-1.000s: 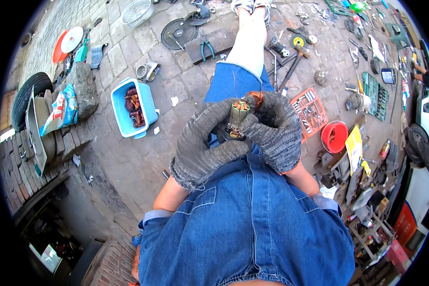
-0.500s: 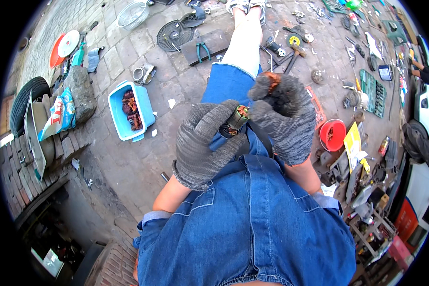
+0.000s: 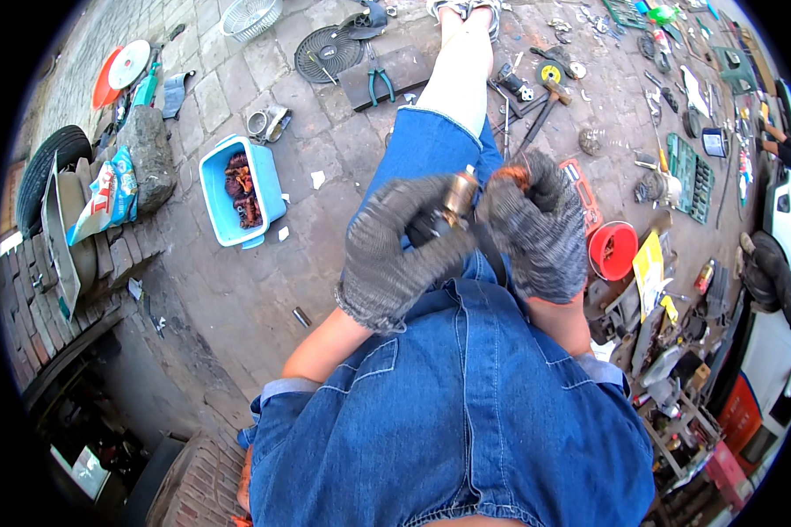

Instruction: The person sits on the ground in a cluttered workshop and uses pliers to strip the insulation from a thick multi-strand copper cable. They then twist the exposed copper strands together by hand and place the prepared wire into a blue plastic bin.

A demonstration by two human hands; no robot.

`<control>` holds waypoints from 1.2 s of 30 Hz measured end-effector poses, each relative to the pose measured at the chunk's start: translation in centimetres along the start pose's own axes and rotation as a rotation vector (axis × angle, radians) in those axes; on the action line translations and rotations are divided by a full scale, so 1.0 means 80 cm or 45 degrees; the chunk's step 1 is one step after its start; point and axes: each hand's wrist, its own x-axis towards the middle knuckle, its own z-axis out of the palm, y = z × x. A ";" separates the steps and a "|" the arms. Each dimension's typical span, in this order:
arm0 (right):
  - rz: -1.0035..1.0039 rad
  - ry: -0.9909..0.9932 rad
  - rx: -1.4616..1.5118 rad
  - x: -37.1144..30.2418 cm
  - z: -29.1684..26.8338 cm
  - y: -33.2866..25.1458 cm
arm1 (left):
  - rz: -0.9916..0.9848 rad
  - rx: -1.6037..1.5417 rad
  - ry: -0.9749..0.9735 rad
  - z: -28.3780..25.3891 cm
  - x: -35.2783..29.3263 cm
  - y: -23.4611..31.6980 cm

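Observation:
Both my hands wear grey knitted work gloves, the right one blackened at the fingers. My left hand (image 3: 394,248) is closed round a small motor armature (image 3: 460,195), whose shaft end and copper-coloured commutator stick up past the fingers. The rest of the armature is hidden in the glove. Just to its right, my right hand (image 3: 540,230) is curled with a bunch of copper wire (image 3: 513,174) between the thumb and fingers. The two hands are close together above my lap. On the ground to the left, a light blue basin (image 3: 275,189) contains dark reddish copper windings (image 3: 242,189).
Pliers (image 3: 380,85) rest on a dark slab beyond my left hand. A hammer (image 3: 547,110) lies ahead right. A red bucket (image 3: 625,249), a green socket set (image 3: 690,180) and many scattered parts occupy the right. A co-worker's arm (image 3: 787,145) shows at the far right.
My left hand has turned the armature, so its shaft end now points up instead of the wound end showing. My right hand's fingers have drawn in closer round the copper wire.

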 end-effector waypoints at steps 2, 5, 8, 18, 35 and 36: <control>-0.071 -0.058 0.139 -0.009 0.004 -0.002 | 0.076 0.205 0.126 -0.001 0.008 -0.020; -0.082 -0.010 0.182 -0.019 0.011 -0.008 | -0.226 -0.587 0.211 -0.011 0.006 -0.019; -0.004 -0.001 0.183 -0.007 0.003 -0.007 | -0.148 -0.570 0.145 -0.023 0.001 -0.031; 0.191 0.060 0.092 0.006 0.008 0.018 | -0.134 -1.057 -0.108 -0.011 0.004 -0.034; 0.211 0.003 0.369 0.014 0.003 0.035 | -0.649 -1.025 0.053 -0.002 0.004 -0.014; 0.206 0.024 0.400 0.015 0.002 0.036 | -0.654 -1.000 0.076 0.000 0.004 -0.014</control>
